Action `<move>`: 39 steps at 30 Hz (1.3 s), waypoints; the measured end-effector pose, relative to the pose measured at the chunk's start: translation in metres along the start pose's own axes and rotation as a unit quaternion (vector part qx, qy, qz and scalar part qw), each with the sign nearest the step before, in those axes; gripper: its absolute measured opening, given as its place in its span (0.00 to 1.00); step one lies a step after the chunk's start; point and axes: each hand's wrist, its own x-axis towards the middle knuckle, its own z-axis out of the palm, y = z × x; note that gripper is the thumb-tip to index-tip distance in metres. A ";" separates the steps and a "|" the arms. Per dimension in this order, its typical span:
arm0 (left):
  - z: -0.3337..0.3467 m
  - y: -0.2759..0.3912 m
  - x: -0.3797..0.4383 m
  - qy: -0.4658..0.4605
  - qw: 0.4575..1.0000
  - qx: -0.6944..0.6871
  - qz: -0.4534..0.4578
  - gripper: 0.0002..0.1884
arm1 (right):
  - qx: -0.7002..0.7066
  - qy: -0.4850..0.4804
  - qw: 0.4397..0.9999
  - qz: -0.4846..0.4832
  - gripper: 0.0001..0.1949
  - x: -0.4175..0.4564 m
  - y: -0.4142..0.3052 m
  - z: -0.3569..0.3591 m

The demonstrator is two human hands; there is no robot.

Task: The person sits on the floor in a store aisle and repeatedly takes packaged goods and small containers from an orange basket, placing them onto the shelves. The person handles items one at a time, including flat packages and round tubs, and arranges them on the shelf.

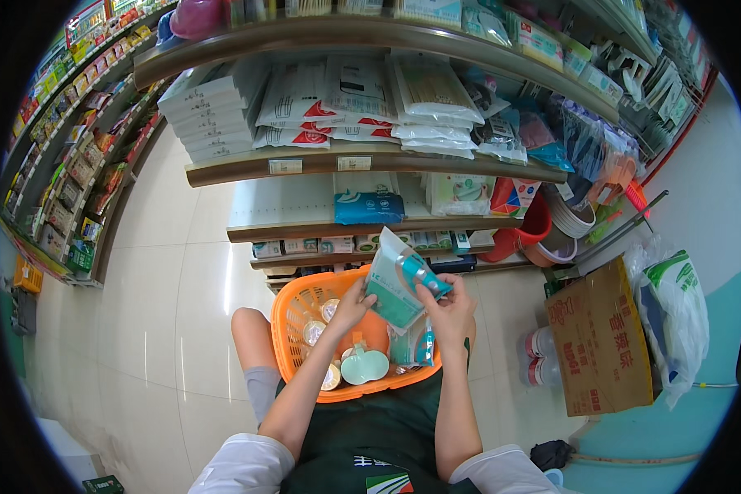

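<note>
A white and teal plastic packet (395,293) is held up between both hands, over an orange plastic basket (293,290) that rests on my lap. My left hand (350,307) grips the packet's left edge. At its right end, a darker blue strip (421,276) is pinched by the fingers of my right hand (449,309). Inside the basket, a similar packet (415,347) leans at the right. A mint-green plastic piece (364,365) lies near the front, beside several round-topped containers (313,332). My forearms hide part of the basket.
A shelf unit (376,160) stands in front, holding packed goods and white boxes (213,111). One blue and white pack (368,207) sits on a lower shelf. Red buckets (534,222), a cardboard box (599,346) and bottles (540,357) stand at right. Another stocked shelf (80,154) runs along the left.
</note>
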 end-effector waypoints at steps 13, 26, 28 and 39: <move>0.053 -0.072 -0.003 -0.057 0.994 0.096 -0.010 0.31 | -0.241 -0.058 0.969 -0.005 0.18 -0.090 0.078 -0.007; 0.073 -0.044 -0.023 -0.211 0.955 0.131 -0.164 0.33 | -0.467 -0.226 0.851 0.078 0.41 -0.106 0.054 -0.020; 0.081 -0.055 -0.026 -0.207 0.950 0.223 -0.072 0.34 | -0.482 -0.227 0.841 0.101 0.42 -0.105 0.048 -0.021; 0.092 -0.035 -0.041 -0.117 0.966 0.225 0.057 0.30 | -0.488 -0.105 0.851 -0.163 0.14 -0.085 0.023 -0.028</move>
